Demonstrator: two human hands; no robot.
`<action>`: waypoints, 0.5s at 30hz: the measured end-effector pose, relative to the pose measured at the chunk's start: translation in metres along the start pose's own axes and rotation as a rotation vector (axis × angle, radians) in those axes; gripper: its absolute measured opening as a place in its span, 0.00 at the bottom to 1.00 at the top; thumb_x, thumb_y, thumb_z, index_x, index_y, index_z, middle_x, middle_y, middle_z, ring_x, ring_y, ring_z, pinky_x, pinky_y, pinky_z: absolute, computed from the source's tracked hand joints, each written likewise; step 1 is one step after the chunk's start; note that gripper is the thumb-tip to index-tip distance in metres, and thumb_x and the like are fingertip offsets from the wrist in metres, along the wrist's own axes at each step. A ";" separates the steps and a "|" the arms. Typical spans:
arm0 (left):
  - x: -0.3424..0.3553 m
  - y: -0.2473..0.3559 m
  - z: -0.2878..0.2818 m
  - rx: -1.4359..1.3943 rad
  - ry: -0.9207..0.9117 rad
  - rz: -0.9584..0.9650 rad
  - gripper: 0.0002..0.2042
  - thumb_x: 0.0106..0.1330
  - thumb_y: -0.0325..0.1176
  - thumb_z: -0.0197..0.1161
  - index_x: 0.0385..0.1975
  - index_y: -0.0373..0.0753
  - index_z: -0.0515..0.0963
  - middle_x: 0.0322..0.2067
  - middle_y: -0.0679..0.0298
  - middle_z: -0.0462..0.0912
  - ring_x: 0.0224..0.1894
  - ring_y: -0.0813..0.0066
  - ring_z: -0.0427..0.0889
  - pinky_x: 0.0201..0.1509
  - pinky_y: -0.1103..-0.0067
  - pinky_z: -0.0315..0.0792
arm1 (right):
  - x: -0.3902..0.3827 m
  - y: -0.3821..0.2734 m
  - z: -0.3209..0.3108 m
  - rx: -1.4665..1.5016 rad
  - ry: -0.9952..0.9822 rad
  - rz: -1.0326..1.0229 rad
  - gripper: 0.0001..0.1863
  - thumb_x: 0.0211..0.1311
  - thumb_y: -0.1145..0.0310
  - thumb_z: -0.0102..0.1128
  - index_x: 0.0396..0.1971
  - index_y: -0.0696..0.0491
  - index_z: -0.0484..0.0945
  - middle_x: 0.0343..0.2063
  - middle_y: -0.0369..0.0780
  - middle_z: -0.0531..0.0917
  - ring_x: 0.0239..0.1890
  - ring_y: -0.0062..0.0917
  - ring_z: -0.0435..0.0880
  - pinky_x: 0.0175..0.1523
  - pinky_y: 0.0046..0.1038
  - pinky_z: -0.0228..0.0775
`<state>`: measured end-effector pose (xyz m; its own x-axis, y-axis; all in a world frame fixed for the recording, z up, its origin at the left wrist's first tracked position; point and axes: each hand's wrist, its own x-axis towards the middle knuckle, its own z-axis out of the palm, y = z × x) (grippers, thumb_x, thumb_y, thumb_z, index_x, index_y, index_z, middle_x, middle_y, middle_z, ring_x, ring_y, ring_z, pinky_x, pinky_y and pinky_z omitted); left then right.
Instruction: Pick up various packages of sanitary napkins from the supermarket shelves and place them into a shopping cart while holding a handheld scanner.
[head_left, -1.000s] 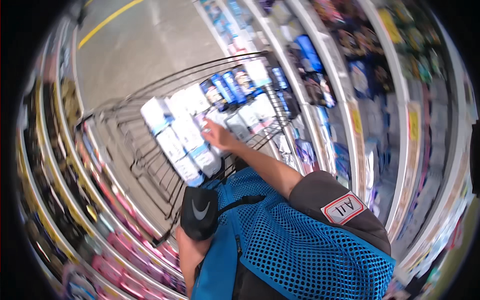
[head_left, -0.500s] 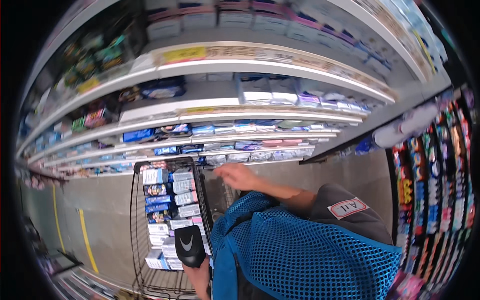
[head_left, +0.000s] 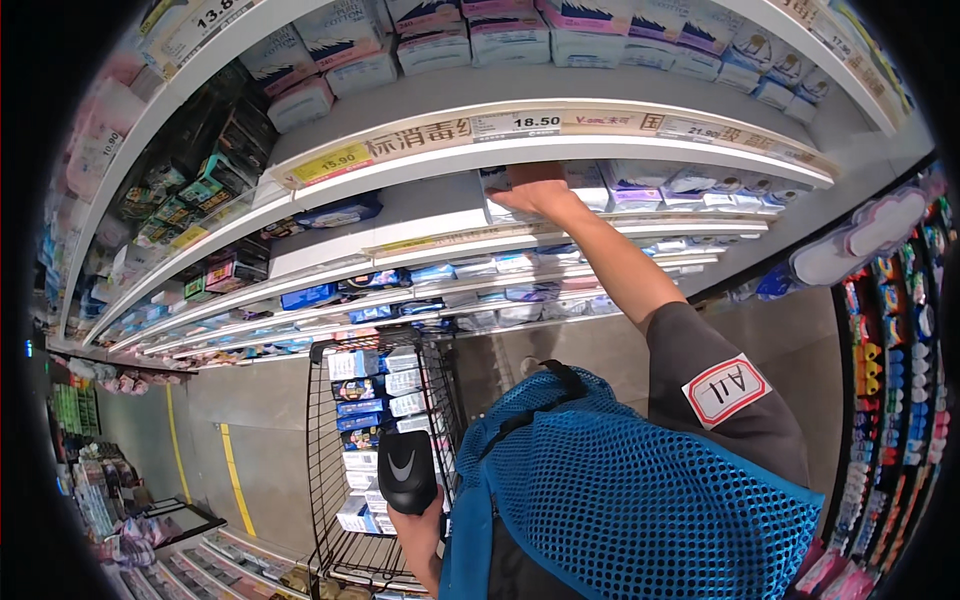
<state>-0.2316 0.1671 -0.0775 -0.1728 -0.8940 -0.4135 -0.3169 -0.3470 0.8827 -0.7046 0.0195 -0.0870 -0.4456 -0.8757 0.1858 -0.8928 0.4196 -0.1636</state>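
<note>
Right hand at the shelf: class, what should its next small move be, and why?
Probably curl the right hand gently round one of the white packs and ease it outward. The hand is in among them, beneath the upper shelf, and a firm grip cannot be made out. The left hand is busy holding a black device.

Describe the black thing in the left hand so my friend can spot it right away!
Look beside the long shelves for the black wire cart, left of the blue mesh vest. In front of its packages, the person's left hand holds a rounded black handheld device. The packages are mostly white or blue; this is smooth black with one curved grey mark.
</note>
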 end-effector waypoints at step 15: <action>-0.014 0.000 0.009 -0.002 0.029 0.015 0.19 0.51 0.20 0.66 0.44 0.31 0.71 0.33 0.63 0.78 0.32 0.81 0.76 0.34 0.84 0.70 | 0.028 -0.006 0.071 0.576 -0.094 0.208 0.54 0.45 0.36 0.53 0.63 0.59 0.47 0.64 0.50 0.52 0.66 0.38 0.51 0.68 0.30 0.45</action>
<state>-0.2372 0.1824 -0.0737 -0.1499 -0.9069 -0.3938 -0.3123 -0.3345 0.8891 -0.7070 -0.0242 -0.1497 -0.5753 -0.8179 0.0122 -0.5975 0.4100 -0.6892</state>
